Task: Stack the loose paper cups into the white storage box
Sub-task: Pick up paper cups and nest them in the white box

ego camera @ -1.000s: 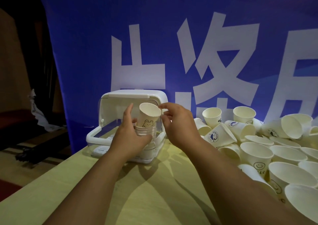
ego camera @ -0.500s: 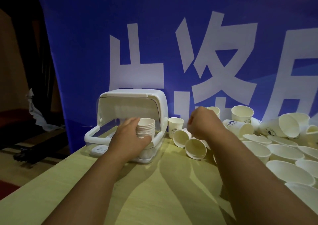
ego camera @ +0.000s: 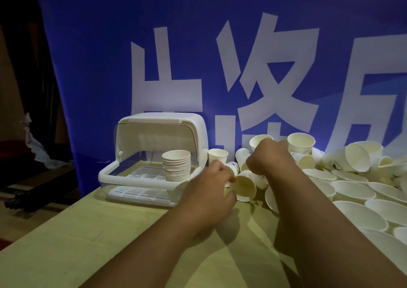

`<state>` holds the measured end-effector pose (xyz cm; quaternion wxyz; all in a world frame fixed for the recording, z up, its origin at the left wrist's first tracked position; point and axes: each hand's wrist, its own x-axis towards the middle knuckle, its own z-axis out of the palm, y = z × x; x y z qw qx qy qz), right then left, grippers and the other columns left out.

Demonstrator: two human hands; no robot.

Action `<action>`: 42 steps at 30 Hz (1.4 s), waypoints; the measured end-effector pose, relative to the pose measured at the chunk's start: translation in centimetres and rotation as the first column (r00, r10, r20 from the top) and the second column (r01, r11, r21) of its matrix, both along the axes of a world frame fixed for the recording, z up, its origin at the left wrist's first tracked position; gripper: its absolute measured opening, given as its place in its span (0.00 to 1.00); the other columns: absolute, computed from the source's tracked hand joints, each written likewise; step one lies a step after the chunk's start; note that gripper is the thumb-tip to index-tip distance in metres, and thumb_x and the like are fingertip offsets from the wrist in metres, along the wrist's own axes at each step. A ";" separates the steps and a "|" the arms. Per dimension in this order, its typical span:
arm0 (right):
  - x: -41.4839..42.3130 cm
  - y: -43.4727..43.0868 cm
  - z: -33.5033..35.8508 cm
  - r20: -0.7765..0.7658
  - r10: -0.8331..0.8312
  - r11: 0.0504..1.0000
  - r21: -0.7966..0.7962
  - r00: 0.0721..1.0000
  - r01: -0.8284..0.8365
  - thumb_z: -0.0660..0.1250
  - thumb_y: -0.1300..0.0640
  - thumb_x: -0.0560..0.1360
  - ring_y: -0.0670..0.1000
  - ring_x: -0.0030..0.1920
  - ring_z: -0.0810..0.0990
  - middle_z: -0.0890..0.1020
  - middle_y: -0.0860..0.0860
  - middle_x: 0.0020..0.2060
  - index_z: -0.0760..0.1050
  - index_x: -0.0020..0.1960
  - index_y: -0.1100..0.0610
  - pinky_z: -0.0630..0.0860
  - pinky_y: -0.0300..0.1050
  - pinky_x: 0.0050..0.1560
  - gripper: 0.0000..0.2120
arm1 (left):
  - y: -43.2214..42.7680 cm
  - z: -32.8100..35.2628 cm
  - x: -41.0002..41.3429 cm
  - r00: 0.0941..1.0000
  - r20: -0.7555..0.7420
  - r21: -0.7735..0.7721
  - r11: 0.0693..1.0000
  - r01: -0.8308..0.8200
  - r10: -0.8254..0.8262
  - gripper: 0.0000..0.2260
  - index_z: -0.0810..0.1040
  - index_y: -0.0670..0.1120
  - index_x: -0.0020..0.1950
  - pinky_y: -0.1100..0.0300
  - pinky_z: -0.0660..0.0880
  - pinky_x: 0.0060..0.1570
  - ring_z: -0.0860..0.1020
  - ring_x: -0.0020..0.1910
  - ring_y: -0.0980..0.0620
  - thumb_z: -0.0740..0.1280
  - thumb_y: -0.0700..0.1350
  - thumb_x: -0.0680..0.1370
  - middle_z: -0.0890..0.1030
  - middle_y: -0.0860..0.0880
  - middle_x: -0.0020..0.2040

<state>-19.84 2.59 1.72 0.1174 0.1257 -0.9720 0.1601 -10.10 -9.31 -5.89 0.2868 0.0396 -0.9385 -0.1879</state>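
Nearest, the left hand [ego camera: 209, 190] pinches the rim of a white paper cup [ego camera: 245, 186] that lies on its side, mouth toward the camera, long axis pointing away to the right. Just behind, the right hand [ego camera: 269, 160] curls into the pile of loose white cups [ego camera: 352, 192]; whether it holds one, I cannot tell. Further left, the white plastic storage box [ego camera: 136, 180] stands open, with an upright stack of cups [ego camera: 176, 166] inside.

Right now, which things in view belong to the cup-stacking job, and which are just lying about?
Job: white storage box, lid up; cup stack inside it; loose cups heaped on the table; tipped cup held by the left hand; right hand over the heap.
Lying about: blue banner; crumpled white sheet far left.
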 end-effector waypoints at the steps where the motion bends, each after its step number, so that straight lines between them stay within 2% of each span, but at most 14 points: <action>1: 0.1 0.1 -0.1 0.021 0.006 0.999 0.052 1.000 -0.007 0.71 0.54 0.78 0.56 0.61 0.74 0.76 0.56 0.57 0.70 0.64 0.57 0.71 0.50 0.67 0.18 | 0.3 -0.7 -0.5 0.996 0.083 -0.009 1.000 0.011 -0.010 0.16 0.75 0.58 0.68 0.57 0.74 0.62 0.74 0.65 0.53 0.68 0.54 0.81 0.68 0.61 0.70; 4: 0.2 0.2 0.0 0.080 0.023 0.999 0.046 0.997 -0.027 0.69 0.55 0.79 0.55 0.61 0.77 0.78 0.57 0.60 0.71 0.65 0.58 0.73 0.51 0.68 0.17 | 0.2 -2.0 -1.8 0.965 0.261 0.010 0.999 0.040 -0.041 0.24 0.64 0.62 0.78 0.52 0.69 0.70 0.66 0.77 0.49 0.66 0.54 0.83 0.56 0.60 0.81; 7: -0.2 0.2 0.2 0.119 0.042 0.999 0.002 0.992 -0.043 0.70 0.56 0.78 0.54 0.59 0.78 0.78 0.56 0.57 0.72 0.66 0.58 0.74 0.51 0.67 0.18 | -0.4 -2.9 -2.7 0.933 0.353 0.060 0.997 0.051 -0.069 0.27 0.56 0.61 0.82 0.51 0.61 0.76 0.56 0.82 0.47 0.61 0.51 0.85 0.50 0.55 0.84; 9: -0.3 0.1 0.4 0.147 0.040 0.999 -0.039 0.988 -0.035 0.71 0.57 0.78 0.53 0.55 0.77 0.76 0.55 0.53 0.72 0.63 0.58 0.75 0.51 0.66 0.16 | -0.8 -3.4 -3.1 0.925 0.372 0.048 0.996 0.071 -0.083 0.27 0.55 0.56 0.83 0.50 0.59 0.78 0.55 0.81 0.46 0.60 0.47 0.85 0.52 0.52 0.84; 13: -0.1 0.2 0.8 0.165 0.047 0.995 -0.099 0.985 -0.030 0.71 0.57 0.77 0.54 0.55 0.77 0.74 0.55 0.50 0.66 0.53 0.57 0.75 0.51 0.66 0.15 | -1.3 -4.0 -3.5 0.932 0.350 0.049 0.995 0.086 -0.098 0.27 0.57 0.52 0.83 0.50 0.66 0.75 0.64 0.75 0.48 0.60 0.45 0.85 0.62 0.51 0.80; 16: -0.2 0.3 0.8 0.154 0.034 0.982 -0.191 0.988 -0.004 0.72 0.56 0.76 0.54 0.52 0.77 0.75 0.55 0.49 0.66 0.52 0.57 0.76 0.51 0.64 0.15 | -1.7 -3.7 -3.5 0.959 0.266 0.188 0.981 0.051 -0.101 0.28 0.60 0.53 0.83 0.54 0.68 0.73 0.69 0.73 0.51 0.64 0.44 0.84 0.60 0.56 0.80; 18: -0.2 0.5 0.7 0.102 0.019 0.964 -0.266 0.995 0.009 0.73 0.57 0.76 0.54 0.49 0.76 0.74 0.55 0.47 0.66 0.52 0.57 0.77 0.52 0.62 0.16 | -1.9 -3.2 -3.2 0.987 0.156 0.267 0.964 0.000 -0.043 0.30 0.64 0.58 0.79 0.52 0.73 0.70 0.72 0.69 0.52 0.70 0.46 0.80 0.63 0.60 0.77; 23: -0.2 0.1 0.5 -0.032 0.009 0.928 -0.372 0.999 -0.021 0.73 0.57 0.75 0.54 0.45 0.76 0.74 0.53 0.45 0.72 0.58 0.57 0.77 0.49 0.50 0.15 | -2.3 -0.6 -1.7 0.989 -0.125 0.183 0.981 -0.061 0.084 0.27 0.72 0.58 0.68 0.57 0.80 0.54 0.76 0.55 0.56 0.76 0.59 0.72 0.71 0.61 0.61; 28: -0.2 -0.9 0.6 -0.130 0.113 0.854 -0.493 0.985 -0.163 0.72 0.60 0.76 0.53 0.47 0.75 0.78 0.53 0.51 0.74 0.62 0.55 0.75 0.47 0.48 0.16 | -3.2 1.9 0.5 0.925 -0.357 0.183 0.981 -0.070 0.133 0.21 0.74 0.56 0.53 0.65 0.74 0.40 0.74 0.44 0.62 0.72 0.68 0.70 0.73 0.61 0.50; 30: 0.0 -1.6 0.5 -0.153 0.184 0.787 -0.568 0.971 -0.239 0.71 0.60 0.77 0.52 0.49 0.75 0.77 0.50 0.51 0.74 0.62 0.53 0.75 0.46 0.49 0.15 | -4.3 2.5 1.2 0.878 -0.451 0.194 0.978 -0.082 0.163 0.21 0.75 0.55 0.50 0.62 0.74 0.39 0.74 0.43 0.61 0.69 0.70 0.70 0.74 0.59 0.49; 32: 0.4 -2.4 0.4 -0.213 0.250 0.723 -0.608 0.944 -0.329 0.69 0.58 0.78 0.52 0.50 0.78 0.79 0.49 0.50 0.77 0.56 0.50 0.78 0.48 0.51 0.08 | -5.8 3.0 1.6 0.824 -0.525 0.231 0.968 -0.102 0.212 0.21 0.77 0.53 0.48 0.57 0.76 0.41 0.76 0.45 0.57 0.67 0.69 0.71 0.75 0.57 0.50; 36: 1.4 -3.5 0.4 -0.306 0.342 0.645 -0.611 0.888 -0.459 0.69 0.56 0.80 0.50 0.48 0.79 0.80 0.47 0.47 0.77 0.49 0.49 0.76 0.43 0.47 0.02 | -8.6 3.5 2.1 0.764 -0.561 0.359 0.925 -0.121 0.318 0.23 0.79 0.49 0.47 0.52 0.79 0.46 0.78 0.49 0.50 0.66 0.69 0.74 0.75 0.53 0.56; 40: 1.9 -4.3 0.2 -0.314 0.366 0.619 -0.620 0.876 -0.482 0.68 0.56 0.80 0.48 0.45 0.77 0.79 0.45 0.46 0.77 0.51 0.48 0.72 0.35 0.40 0.03 | -10.0 3.0 1.7 0.813 -0.478 0.377 0.914 -0.152 0.333 0.18 0.78 0.45 0.52 0.63 0.74 0.46 0.77 0.54 0.49 0.65 0.60 0.80 0.73 0.50 0.63; 42: 2.1 -4.6 0.0 -0.312 0.382 0.618 -0.613 0.870 -0.492 0.67 0.57 0.81 0.47 0.45 0.77 0.79 0.45 0.46 0.79 0.53 0.49 0.69 0.34 0.38 0.04 | -10.4 2.6 1.4 0.840 -0.425 0.349 0.917 -0.192 0.337 0.13 0.75 0.47 0.55 0.59 0.74 0.49 0.76 0.56 0.48 0.64 0.57 0.82 0.72 0.51 0.65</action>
